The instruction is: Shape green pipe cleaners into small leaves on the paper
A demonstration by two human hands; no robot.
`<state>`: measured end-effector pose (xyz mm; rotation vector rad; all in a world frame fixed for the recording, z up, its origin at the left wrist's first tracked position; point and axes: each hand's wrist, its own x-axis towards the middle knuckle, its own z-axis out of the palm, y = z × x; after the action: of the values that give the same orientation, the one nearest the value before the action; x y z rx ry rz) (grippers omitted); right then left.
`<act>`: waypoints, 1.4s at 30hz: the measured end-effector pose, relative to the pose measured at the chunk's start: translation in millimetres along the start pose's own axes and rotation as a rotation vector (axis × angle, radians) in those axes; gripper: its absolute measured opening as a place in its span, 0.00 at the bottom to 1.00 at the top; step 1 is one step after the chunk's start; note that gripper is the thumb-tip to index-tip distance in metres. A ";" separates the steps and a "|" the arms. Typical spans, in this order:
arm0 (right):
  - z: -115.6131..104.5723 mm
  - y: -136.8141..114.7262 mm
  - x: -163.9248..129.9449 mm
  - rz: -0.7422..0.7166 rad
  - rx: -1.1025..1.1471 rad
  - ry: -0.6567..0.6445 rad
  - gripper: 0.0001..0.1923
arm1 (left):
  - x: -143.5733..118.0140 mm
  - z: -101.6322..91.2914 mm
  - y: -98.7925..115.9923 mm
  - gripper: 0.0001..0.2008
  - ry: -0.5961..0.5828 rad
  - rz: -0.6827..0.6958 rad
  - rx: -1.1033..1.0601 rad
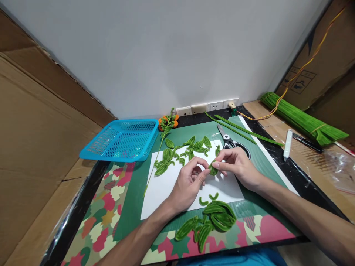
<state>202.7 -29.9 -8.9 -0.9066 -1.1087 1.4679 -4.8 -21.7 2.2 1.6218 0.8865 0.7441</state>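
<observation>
Left hand (191,181) and right hand (238,164) meet over white sheet (163,188), fingertips of both pinching small green pipe-cleaner leaf (213,170) between them. Scissors (231,142) just beyond sheet. Finished leaf pile (213,220) at sheet's near edge. Blue basket (122,140) left of sheet.

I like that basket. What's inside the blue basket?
Nothing shows inside the blue basket; its mesh floor looks bare. Its near wall hides a thin strip of the floor.
</observation>
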 end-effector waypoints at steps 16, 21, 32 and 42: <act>1.6 1.6 1.4 0.064 0.048 -0.039 0.23 | 6.4 -1.4 -0.9 0.17 0.143 -0.136 -0.282; 0.1 -1.0 0.9 0.055 0.115 -0.058 0.21 | 8.2 -2.5 -2.9 0.18 0.173 -0.125 -0.308; 0.3 -3.1 0.8 0.006 0.065 0.033 0.19 | 4.6 0.0 -8.2 0.16 -0.015 -0.201 -0.340; 2.5 1.0 -12.6 -0.590 -0.857 0.145 0.15 | 7.8 0.9 -2.0 0.16 -0.059 -0.226 -0.411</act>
<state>202.4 -42.8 -9.3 -1.0925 -1.7442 0.4061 -0.4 -15.3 0.3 1.1541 0.7977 0.6651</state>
